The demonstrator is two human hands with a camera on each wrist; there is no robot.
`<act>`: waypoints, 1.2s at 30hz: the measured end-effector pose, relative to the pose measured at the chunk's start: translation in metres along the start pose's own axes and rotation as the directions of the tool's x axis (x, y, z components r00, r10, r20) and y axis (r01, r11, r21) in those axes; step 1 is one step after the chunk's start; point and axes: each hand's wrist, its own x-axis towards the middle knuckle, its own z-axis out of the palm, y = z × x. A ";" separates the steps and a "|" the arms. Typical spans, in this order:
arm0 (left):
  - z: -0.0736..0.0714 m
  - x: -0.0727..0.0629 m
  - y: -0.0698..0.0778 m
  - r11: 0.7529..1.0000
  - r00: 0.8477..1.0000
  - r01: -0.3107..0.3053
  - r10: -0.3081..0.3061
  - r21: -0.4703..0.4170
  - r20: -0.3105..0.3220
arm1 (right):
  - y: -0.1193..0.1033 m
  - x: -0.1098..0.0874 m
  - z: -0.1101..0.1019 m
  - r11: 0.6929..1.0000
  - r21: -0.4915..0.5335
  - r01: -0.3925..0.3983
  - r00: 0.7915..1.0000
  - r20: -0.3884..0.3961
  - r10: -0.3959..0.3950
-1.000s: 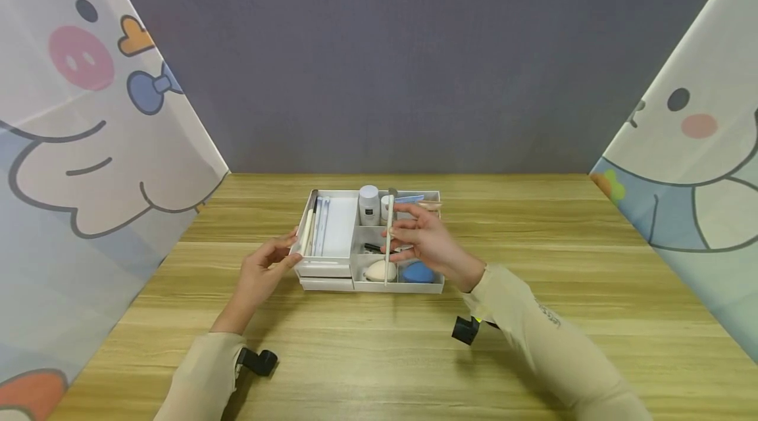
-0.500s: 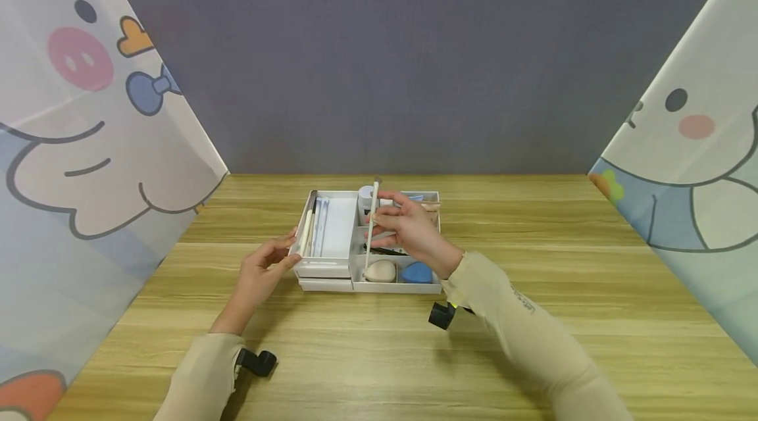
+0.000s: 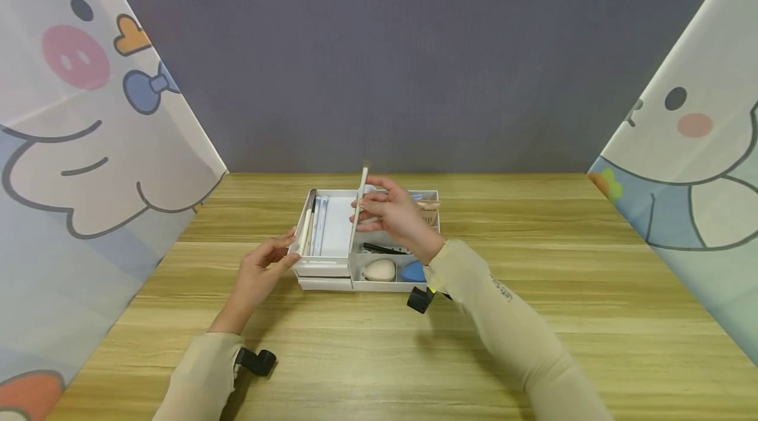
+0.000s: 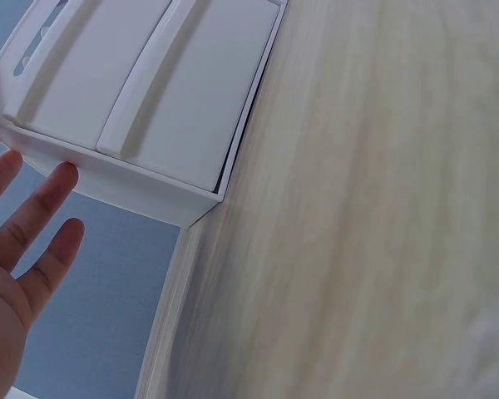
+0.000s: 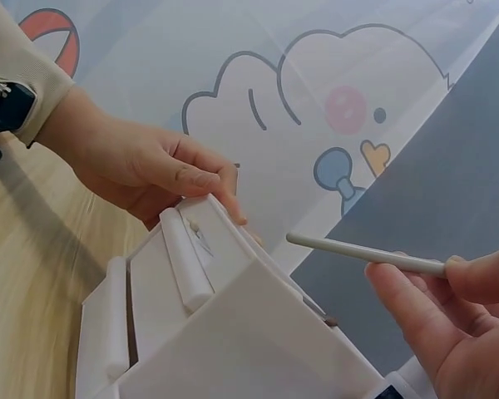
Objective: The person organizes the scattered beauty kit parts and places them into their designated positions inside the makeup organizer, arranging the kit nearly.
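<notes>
A white makeup organizer [image 3: 323, 267] with drawers stands on the table. My left hand [image 3: 260, 271] rests against its left front corner, thumb at the front edge. The fingers [image 4: 46, 212] show straight and spread beside the wall in the left wrist view. My right hand [image 3: 397, 216] pinches a makeup brush [image 3: 362, 185] by its pale handle, bristles up, over the divider beside the left compartment. Several slim brushes and sticks [image 3: 314, 227] lie along that compartment's left side. A beige sponge [image 3: 379, 270] and a blue sponge [image 3: 412, 271] sit in the front right compartments.
A black pencil-like item [image 3: 381, 248] lies in the middle compartment. The right hand mostly hides a white bottle behind it. The wooden table [image 3: 355, 355] meets a grey back panel [image 3: 408, 59], with cartoon-printed panels [image 3: 705, 164] at both sides.
My right hand has moved left and slightly back with the brush, from over the right compartments to the left compartment's edge. The left hand has stayed at the organizer's corner.
</notes>
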 end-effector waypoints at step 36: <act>0.001 0.001 -0.001 0.999 0.999 -0.034 0.034 -0.021 -0.018 | -0.005 0.033 0.034 0.896 -0.388 -0.215 0.966 0.049 0.253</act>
